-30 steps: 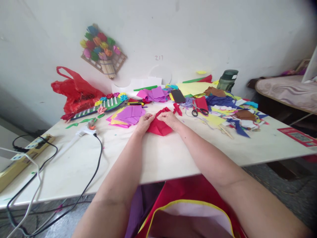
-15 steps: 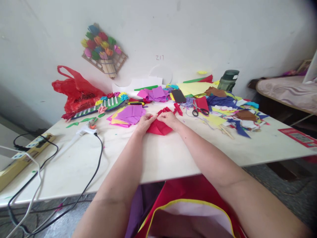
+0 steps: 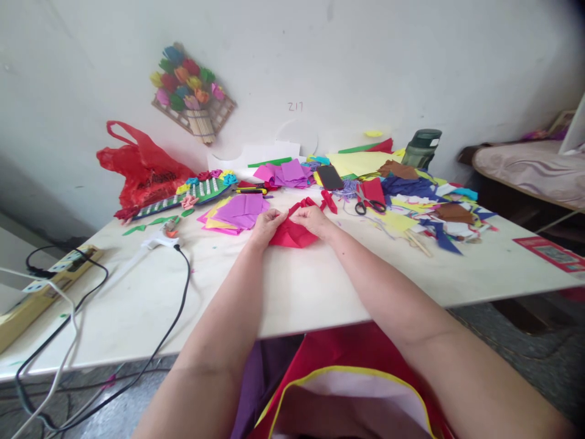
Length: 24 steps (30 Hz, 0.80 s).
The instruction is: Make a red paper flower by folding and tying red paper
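A sheet of red paper (image 3: 290, 235) lies on the white table (image 3: 292, 286) in front of me. My left hand (image 3: 266, 225) pinches its left upper edge with closed fingers. My right hand (image 3: 314, 221) grips the folded, crumpled top of the same sheet, fingers curled. Both hands nearly touch above the paper. Purple and yellow paper squares (image 3: 237, 213) sit just left of my left hand.
Scissors (image 3: 365, 204) and heaps of coloured paper scraps (image 3: 429, 207) lie to the right. A glue gun (image 3: 158, 242) with a black cord, a power strip (image 3: 41, 286) and a red plastic bag (image 3: 141, 171) are on the left. A dark green bottle (image 3: 420, 149) stands by the wall.
Hardly anything differs; my fingers have shifted slightly on the red paper's top edge, and the view has drifted a little.
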Motion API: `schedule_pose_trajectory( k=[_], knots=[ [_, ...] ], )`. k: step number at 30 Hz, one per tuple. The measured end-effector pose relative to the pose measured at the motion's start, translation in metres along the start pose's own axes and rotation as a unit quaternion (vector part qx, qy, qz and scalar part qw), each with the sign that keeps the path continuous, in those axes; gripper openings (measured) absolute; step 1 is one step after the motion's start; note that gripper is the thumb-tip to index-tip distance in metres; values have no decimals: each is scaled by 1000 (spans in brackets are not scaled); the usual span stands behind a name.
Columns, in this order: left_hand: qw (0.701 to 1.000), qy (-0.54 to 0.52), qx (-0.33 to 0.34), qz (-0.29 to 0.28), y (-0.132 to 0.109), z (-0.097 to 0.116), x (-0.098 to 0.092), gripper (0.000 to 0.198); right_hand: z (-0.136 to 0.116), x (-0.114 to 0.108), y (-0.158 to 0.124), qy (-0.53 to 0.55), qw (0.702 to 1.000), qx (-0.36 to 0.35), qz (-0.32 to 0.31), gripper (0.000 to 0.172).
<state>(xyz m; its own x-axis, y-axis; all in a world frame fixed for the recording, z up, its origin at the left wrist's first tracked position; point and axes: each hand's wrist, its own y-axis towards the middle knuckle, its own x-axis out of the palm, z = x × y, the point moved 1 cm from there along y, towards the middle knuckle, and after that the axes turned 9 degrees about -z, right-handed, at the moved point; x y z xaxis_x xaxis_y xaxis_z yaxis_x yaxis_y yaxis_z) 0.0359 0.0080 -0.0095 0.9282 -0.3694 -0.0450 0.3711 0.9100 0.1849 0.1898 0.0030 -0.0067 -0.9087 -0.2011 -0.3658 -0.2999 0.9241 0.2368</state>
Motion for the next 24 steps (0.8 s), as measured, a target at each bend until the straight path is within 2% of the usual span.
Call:
schedule_pose_trajectory(
  k=[9, 15, 20, 24],
  knots=[
    [997, 76, -12, 25, 1, 0, -2, 44, 1, -1, -1, 17, 1000, 12, -5, 22],
    [998, 54, -11, 31, 1, -1, -4, 42, 1, 0, 0, 30, 1000, 5, 0, 21],
    [999, 28, -35, 1, -3, 4, 0, 37, -2, -2, -2, 31, 999, 16, -9, 23],
    [998, 43, -27, 40, -3, 6, 0, 36, -3, -4, -4, 7, 1000, 19, -11, 30]
  ],
)
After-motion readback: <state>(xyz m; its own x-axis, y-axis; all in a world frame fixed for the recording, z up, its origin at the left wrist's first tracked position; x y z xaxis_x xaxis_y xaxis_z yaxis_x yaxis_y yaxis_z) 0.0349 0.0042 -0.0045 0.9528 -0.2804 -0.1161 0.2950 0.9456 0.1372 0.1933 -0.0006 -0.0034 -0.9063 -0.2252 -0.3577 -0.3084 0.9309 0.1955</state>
